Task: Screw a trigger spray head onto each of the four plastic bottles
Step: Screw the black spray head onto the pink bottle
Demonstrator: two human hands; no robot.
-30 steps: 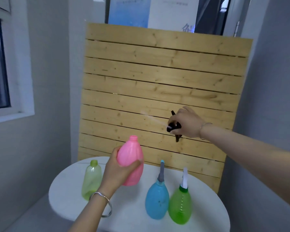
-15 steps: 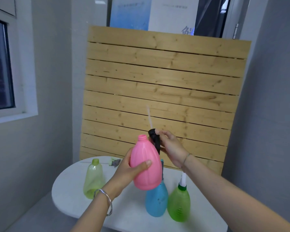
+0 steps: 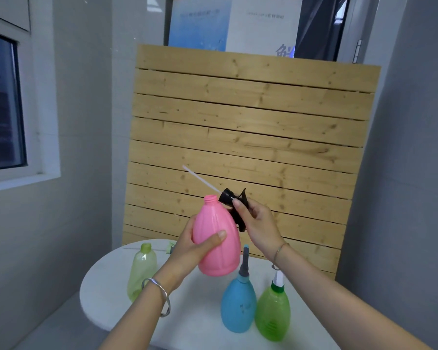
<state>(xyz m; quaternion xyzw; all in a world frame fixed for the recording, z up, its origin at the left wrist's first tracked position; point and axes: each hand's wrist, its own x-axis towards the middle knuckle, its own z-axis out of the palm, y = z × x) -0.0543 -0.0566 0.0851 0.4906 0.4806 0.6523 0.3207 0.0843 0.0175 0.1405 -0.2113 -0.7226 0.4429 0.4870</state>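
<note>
Head view, left hand [image 3: 187,251]: raised above the tabletop, thumb and fingers wrapped round the belly of the pink bottle [image 3: 218,238]; a bangle [image 3: 159,294] hangs on the wrist.
Pink bottle: in the air at the middle of the scene, tilted a little with its open threaded neck up and to the left, no head on it.
Right hand [image 3: 259,223]: just right of the pink bottle, fingers pinching the black head [image 3: 234,205].
Black head: lying sideways beside the bottle's neck, collar turned left, trigger end down against the bottle's right shoulder; not on the neck.
Tube [image 3: 202,180]: thin and white, running from the collar up and left, past the neck, outside the bottle.
Pale bottle [image 3: 141,271]: yellow-green, standing at the left of the tabletop, neck open.
Blue bottle [image 3: 238,306]: standing near, right of centre, a grey head upright on its neck.
Green bottle [image 3: 272,314]: just right of the blue one, touching or nearly so, a white head on a green collar.
Tabletop [image 3: 106,294]: round, white.
Far edge: a small greenish piece [image 3: 171,246], partly hidden behind the left hand; what it is cannot be told.
Backdrop: a slat panel [image 3: 250,122] of pale wood leaning behind the tabletop; a window [image 3: 3,104] on the left wall.
</note>
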